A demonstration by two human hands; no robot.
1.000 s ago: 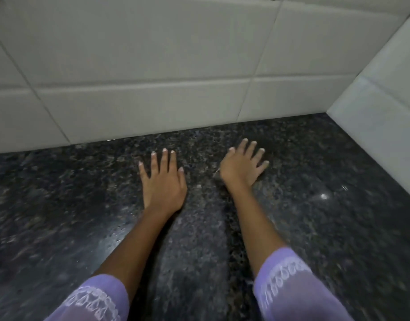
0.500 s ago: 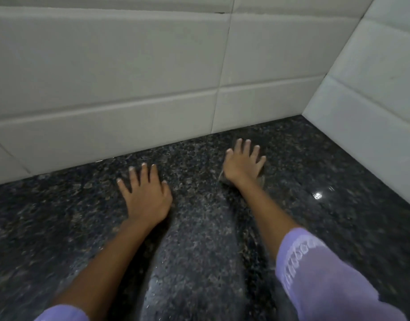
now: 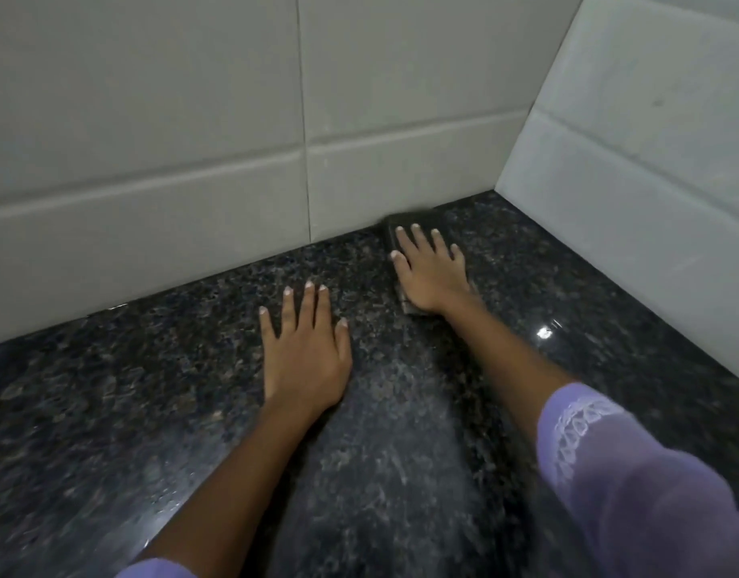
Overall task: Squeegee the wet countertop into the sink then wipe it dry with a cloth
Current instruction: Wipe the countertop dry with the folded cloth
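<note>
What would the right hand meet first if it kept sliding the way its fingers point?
Most likely the white tiled back wall: the right hand, flat on a dark cloth on the black speckled granite countertop, already sits near it.

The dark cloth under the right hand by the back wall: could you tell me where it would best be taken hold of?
Judging by its pose, the cloth lies flat, mostly covered by the right hand. Its exposed left edge is free, so pinching there from the left looks best; the wall blocks the far side.
</note>
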